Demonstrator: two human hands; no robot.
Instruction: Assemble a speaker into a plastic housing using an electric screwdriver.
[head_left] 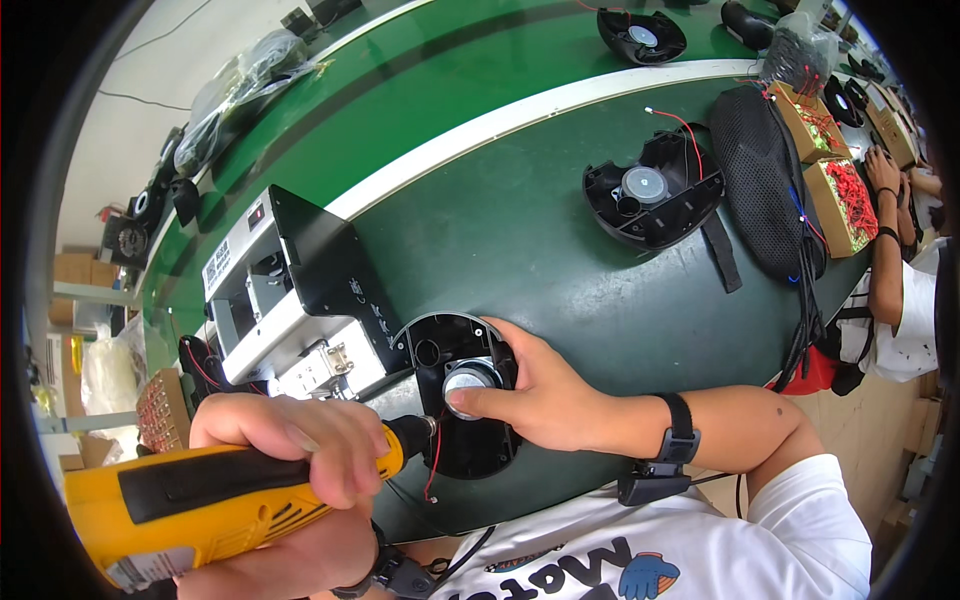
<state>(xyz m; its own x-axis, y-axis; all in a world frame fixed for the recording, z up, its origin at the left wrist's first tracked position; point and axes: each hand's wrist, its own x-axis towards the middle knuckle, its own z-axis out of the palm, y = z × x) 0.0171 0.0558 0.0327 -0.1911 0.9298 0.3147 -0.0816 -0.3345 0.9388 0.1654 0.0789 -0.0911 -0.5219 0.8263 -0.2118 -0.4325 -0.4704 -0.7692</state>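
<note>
Black speaker housing (430,382) sits by the tabletop's (500,250) near edge, long axis running near to far. The right hand (548,395) has fingers clamped on its right side; left-hand (310,455) fingers, wrapped around a yellow power screwdriver (235,500), aim it rightward at the housing, tip contact unclear.

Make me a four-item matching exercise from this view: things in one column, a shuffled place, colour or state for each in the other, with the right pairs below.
Column 1
1. Yellow power driver
2. Black shell nearest the driver's tip
3. Boxy machine
4. Black mesh piece

Column 2
A. Silver and black
B. Beside a cardboard box with red wires
C. Held in the left hand
D. Grasped by the right hand

Right pairs: 1-C, 2-D, 3-A, 4-B
</note>
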